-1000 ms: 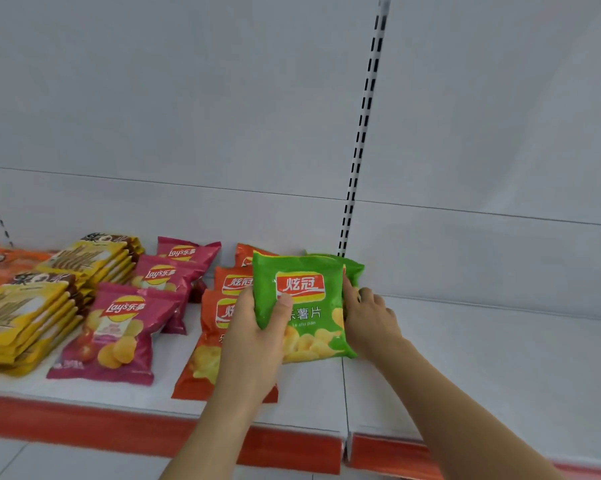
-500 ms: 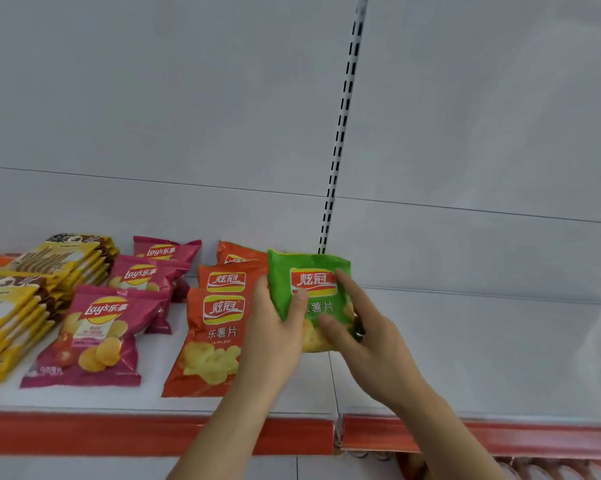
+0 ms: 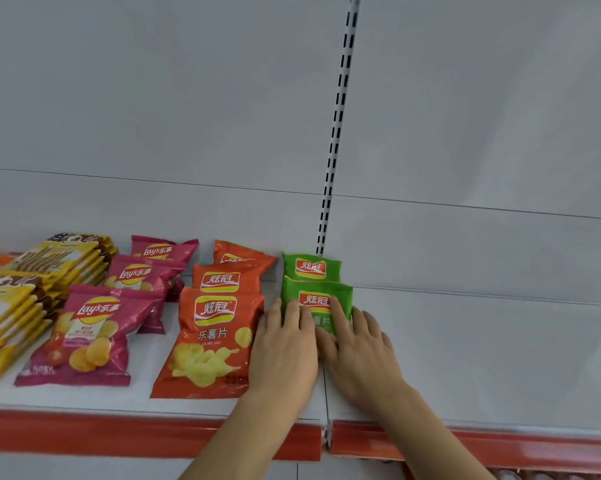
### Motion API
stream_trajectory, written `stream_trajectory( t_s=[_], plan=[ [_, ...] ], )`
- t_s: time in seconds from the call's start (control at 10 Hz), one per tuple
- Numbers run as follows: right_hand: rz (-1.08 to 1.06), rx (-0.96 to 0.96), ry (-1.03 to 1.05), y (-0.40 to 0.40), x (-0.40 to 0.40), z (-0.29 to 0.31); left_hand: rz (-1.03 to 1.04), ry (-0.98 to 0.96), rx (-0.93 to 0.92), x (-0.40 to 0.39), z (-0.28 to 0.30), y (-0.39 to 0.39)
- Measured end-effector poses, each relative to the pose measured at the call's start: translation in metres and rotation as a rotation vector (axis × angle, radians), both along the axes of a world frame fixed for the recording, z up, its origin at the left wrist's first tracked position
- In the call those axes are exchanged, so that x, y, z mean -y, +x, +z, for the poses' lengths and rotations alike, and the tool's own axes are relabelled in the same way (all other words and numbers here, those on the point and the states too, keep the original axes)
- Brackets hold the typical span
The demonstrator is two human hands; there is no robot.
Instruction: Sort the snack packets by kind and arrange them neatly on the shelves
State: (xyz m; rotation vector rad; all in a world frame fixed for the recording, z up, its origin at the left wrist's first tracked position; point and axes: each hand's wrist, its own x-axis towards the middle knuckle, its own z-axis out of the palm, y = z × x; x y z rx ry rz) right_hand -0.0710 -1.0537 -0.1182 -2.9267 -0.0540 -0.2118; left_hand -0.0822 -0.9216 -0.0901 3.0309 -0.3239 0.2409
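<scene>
Two green chip packets lie one behind the other on the white shelf (image 3: pixel 482 358). The front green packet (image 3: pixel 318 296) is half covered by both my hands; the rear green packet (image 3: pixel 311 268) sits against the back wall. My left hand (image 3: pixel 285 344) lies flat with straight fingers on the front packet's left part. My right hand (image 3: pixel 358 344) presses flat on its right part. To the left are three orange packets (image 3: pixel 216 337) in a row, then three pink Lay's packets (image 3: pixel 84 337).
Stacks of yellow snack packets (image 3: pixel 11 306) fill the shelf's far left. A slotted upright (image 3: pixel 337 133) runs up the back wall behind the green packets. The shelf has a red front edge (image 3: pixel 119 434). The right shelf section is bare white.
The front green packet went from held upright in both hands to lying flat on the shelf before the rear one. Both hands now press flat on it.
</scene>
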Motion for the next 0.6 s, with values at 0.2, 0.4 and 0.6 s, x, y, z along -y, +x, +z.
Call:
stream_trajectory(
  t_s=[0.2,0.4,0.6],
  plan=[
    [0.035,-0.053,-0.026,-0.002,0.0,0.005,-0.028,-0.052,0.028,-0.005,-0.004,0.003],
    [0.061,-0.054,0.009,0.004,0.007,0.008,-0.045,-0.124,0.054,-0.006,-0.007,0.007],
    [0.005,0.095,0.131,-0.005,0.014,0.01,-0.117,-0.174,0.183,-0.006,0.012,-0.006]
  ],
)
